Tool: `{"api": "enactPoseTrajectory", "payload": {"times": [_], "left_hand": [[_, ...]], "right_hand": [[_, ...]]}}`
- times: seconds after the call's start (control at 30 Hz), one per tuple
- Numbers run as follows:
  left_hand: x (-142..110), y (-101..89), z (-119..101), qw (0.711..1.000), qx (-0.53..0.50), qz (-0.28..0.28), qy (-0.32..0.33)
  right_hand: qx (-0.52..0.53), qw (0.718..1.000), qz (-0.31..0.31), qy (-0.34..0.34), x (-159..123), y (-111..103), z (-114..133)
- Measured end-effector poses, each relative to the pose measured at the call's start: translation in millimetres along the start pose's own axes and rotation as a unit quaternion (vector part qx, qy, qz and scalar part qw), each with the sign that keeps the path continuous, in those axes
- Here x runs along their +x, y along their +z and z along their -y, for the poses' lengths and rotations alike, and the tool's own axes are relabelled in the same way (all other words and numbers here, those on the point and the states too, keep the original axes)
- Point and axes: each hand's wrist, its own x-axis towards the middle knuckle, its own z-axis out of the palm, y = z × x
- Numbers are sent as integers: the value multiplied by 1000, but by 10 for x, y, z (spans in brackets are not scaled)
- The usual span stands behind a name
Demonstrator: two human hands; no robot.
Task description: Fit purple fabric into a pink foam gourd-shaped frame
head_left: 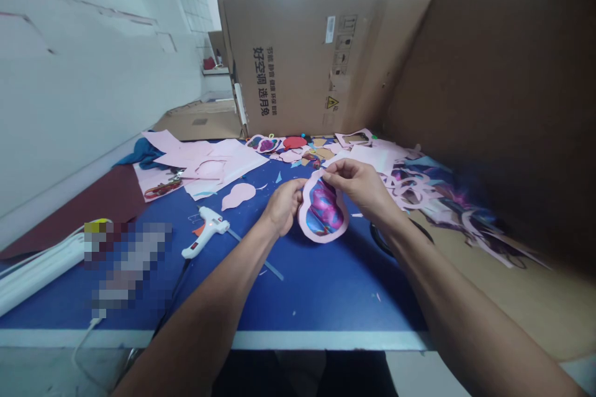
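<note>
Left hand (282,206) curled shut on the left edge of a gourd-shaped paper cut-out (322,211), with the fingers mostly behind the sheet. Right hand (358,189) pinching the narrow top of the same cut-out between thumb and forefinger, other fingers bent loosely above it. The cut-out just over the blue worktop (298,304), between both hands, tilted, with a pale pink border around a blue and magenta print.

Main risk right at the grip: a crease or tear in the narrow top from too hard a pinch, or from the hands pulling apart. Print and pink backing also liable to separate at the rim, if they are two layers; impossible to tell from this view.

Just beyond the right hand, a black loop, probably a scissor handle (379,239), half hidden by the right forearm and easy to drag or knock with a careless shift of the arm. Left of the hands, a white hot glue gun (207,231) lying on its side, whether hot or cold impossible to tell; if hot, a danger of burnt skin or scorched paper from a stray reach. Beside it, a plain pink gourd-shaped cut-out (238,196). Farther out, loose pink sheets (209,161) and a heap of printed paper scraps (419,183), both easy to disturb, with pieces liable to get mixed up or slide away.
</note>
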Motion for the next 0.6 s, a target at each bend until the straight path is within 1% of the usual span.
{"api": "enactPoseTrajectory", "payload": {"times": [0.07,0.17,0.23,0.47,0.6], "left_hand": [[2,-5,5,1000,6,2,-6],[1,-15,41,999,42,15,23],[4,-23,70,998,54,18,30],[11,-36,95,995,80,-7,51],[2,-34,95,993,102,-10,60]], "right_hand": [[0,1000,5,0,1,3,-13],[-1,1000,11,-6,8,18,-43],[1,1000,12,-10,15,34,-66],[-5,1000,17,-4,14,54,-83],[-5,1000,23,20,-7,64,-40]]}}
